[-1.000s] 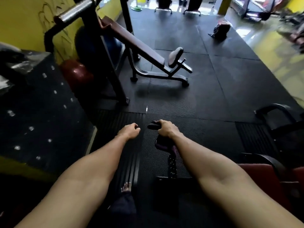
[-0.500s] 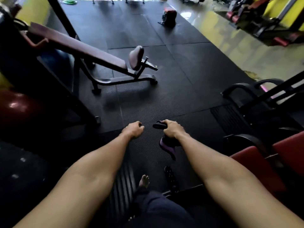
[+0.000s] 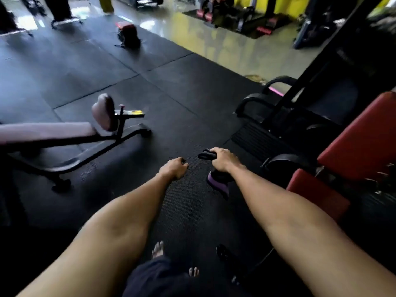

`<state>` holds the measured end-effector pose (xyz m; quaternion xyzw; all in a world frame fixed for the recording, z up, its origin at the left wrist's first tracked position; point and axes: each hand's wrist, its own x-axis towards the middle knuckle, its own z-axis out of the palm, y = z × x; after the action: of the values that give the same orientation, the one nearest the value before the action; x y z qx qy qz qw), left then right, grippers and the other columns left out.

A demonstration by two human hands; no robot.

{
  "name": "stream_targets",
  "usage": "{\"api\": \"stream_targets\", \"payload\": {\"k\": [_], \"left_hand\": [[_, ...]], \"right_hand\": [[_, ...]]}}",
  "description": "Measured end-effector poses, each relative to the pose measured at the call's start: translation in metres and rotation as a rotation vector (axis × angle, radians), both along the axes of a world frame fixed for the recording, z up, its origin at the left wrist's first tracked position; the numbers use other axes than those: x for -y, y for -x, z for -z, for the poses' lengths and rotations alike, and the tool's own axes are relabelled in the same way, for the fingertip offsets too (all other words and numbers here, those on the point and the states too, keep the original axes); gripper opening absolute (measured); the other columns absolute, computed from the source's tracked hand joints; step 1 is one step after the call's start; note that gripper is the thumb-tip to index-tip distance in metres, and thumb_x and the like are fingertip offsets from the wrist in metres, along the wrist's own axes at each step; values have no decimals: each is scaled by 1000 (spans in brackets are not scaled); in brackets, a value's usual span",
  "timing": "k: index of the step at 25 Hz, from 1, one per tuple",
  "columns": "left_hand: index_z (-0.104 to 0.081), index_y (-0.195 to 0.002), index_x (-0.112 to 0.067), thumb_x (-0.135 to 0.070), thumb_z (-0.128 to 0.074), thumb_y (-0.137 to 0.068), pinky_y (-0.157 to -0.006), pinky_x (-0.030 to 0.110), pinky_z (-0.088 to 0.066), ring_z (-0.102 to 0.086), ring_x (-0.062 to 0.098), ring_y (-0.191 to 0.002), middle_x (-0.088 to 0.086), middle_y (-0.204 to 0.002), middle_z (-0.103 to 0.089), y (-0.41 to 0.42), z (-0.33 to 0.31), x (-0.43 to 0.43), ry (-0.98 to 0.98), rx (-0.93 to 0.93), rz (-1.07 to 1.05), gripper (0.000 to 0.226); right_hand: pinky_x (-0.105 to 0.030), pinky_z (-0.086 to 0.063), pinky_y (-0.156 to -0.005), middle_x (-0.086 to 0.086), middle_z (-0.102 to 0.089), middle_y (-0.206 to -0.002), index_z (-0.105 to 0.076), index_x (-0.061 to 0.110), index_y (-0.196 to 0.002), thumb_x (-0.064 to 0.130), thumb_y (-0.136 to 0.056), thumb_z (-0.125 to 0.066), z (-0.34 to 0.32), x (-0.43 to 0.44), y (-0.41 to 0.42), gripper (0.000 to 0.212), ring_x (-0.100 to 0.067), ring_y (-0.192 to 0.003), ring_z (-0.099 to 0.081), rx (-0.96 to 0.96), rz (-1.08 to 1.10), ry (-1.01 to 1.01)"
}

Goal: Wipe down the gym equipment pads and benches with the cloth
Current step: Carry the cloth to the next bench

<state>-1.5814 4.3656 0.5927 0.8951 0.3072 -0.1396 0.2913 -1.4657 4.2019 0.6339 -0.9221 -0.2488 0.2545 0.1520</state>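
Head view: at the far left a bench (image 3: 47,131) is standing on the black floor mat (image 3: 171,86), its small seat pad (image 3: 104,112) tilting up at the end of the long pad. Right of it, the left grip (image 3: 173,168) is reaching forward over the mat with fingers curled into a fist, holding nothing. Just beside it, apart from it, the right grip (image 3: 222,160) is closing round the cloth (image 3: 217,184); a dark end is sticking out past the knuckles and a purple fold is hanging below the wrist, above the mat. Further right, red pads (image 3: 360,136) are sitting on a black frame, well apart from the cloth. Bare toes (image 3: 157,249) are showing below, between the forearms.
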Motion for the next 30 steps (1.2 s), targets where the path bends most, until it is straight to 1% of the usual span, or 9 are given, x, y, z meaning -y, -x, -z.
{"api": "stream_targets", "payload": {"k": [3,6,11,14,16,18,24,28,30], "left_hand": [[-56,-137,-18,-38,-43,-102,-99,38,-45,-54,33,-125,12,-141,-57,-69,-13,-18,-28,21,160,42],[-52,-143,-21,-37,-43,-100,-105,40,-44,-52,33,-130,11,-145,-55,-140,-28,-35,-45,56,321,46],[-54,-139,-18,-38,-41,-101,-104,44,-45,-52,33,-129,11,-144,-55,-245,-65,-57,-88,112,564,45],[-53,-140,-18,-37,-41,-102,-102,43,-44,-51,33,-131,11,-146,-53,-309,-87,-53,-97,168,676,44],[-53,-139,-19,-38,-41,-102,-102,43,-44,-50,34,-131,12,-147,-52,-361,-97,-41,-90,215,755,43],[-53,-140,-20,-40,-44,-102,-105,43,-43,-48,35,-134,12,-148,-52,-411,-101,-23,-80,241,817,44],[-54,-140,-23,-43,-46,-102,-108,43,-43,-51,35,-132,12,-145,-55,-531,-85,49,-45,271,1017,44],[-52,-143,-25,-46,-45,-102,-109,40,-40,-49,34,-135,10,-149,-52,-588,-84,97,2,251,1109,47],[-51,-145,-26,-47,-44,-102,-110,41,-40,-48,33,-136,9,-151,-50,-612,-84,116,23,256,1160,48]], "right_hand": [[-33,-46,-96,-8,-62,-138,-55,34,-142,10,-87,-52,-5,-2,-46,60,-32,-122,-60,47,141,-21],[-33,-45,-95,-8,-60,-140,-55,33,-143,9,-88,-53,-17,-6,-95,59,-33,-125,-59,89,300,-31],[-37,-46,-105,-10,-57,-146,-54,30,-145,13,-87,-54,-45,-12,-168,60,-34,-130,-56,167,535,-67],[-40,-49,-104,-9,-60,-142,-56,30,-143,14,-87,-53,-60,1,-200,58,-34,-126,-58,195,624,-54],[-40,-50,-102,-9,-61,-141,-55,30,-143,13,-88,-53,-68,15,-225,58,-33,-125,-60,212,698,-42],[-39,-50,-100,-7,-61,-140,-53,32,-145,13,-88,-52,-73,33,-254,60,-32,-123,-61,241,764,-24],[-35,-52,-93,-6,-64,-135,-55,34,-140,14,-87,-53,-74,93,-333,57,-31,-117,-64,286,961,20],[-38,-50,-100,-7,-60,-142,-52,30,-146,13,-91,-54,-78,120,-365,58,-32,-126,-59,292,1060,59],[-37,-49,-100,-8,-60,-142,-53,30,-146,13,-92,-53,-78,133,-383,57,-32,-126,-59,316,1096,80]]}}
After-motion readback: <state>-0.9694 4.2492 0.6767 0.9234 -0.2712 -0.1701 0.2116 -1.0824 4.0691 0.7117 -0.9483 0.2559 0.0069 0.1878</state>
